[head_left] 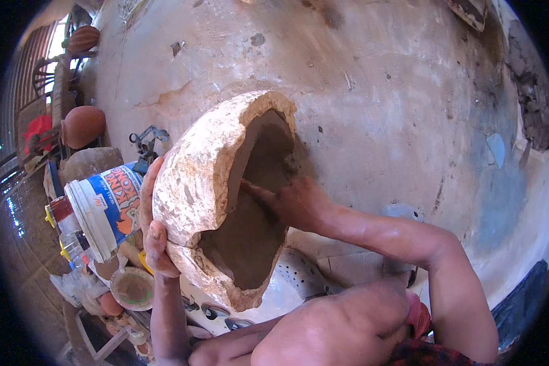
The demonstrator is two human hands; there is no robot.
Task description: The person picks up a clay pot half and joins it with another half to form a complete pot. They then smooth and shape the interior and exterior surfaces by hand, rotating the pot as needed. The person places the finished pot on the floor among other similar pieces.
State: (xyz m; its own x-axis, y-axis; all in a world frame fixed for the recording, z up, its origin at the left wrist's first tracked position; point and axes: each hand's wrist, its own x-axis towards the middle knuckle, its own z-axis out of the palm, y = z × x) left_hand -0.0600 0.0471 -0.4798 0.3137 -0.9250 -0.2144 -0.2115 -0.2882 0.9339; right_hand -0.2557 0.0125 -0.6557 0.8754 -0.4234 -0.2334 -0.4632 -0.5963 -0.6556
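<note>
A large, thick, rough whitish shell [192, 168] is tilted on its side, its broken-looking rim facing right and its hollow lined with smooth dark brown clay [238, 259]. My left hand [157, 241] grips the outside of the shell at its left, fingers curved round it, a crack in the shell running near the thumb. My right hand [293, 204] reaches into the hollow from the right with the index finger stretched out to the inner clay wall; the other fingers are partly in shadow.
At the left are a white-and-blue bucket [107, 204], round terracotta pots [82, 125], a red object [38, 131], a shallow round container [131, 287] and a metal tool [149, 140]. The stained grey floor [396, 110] stretches behind the shell. My bare knee [329, 323] is below it.
</note>
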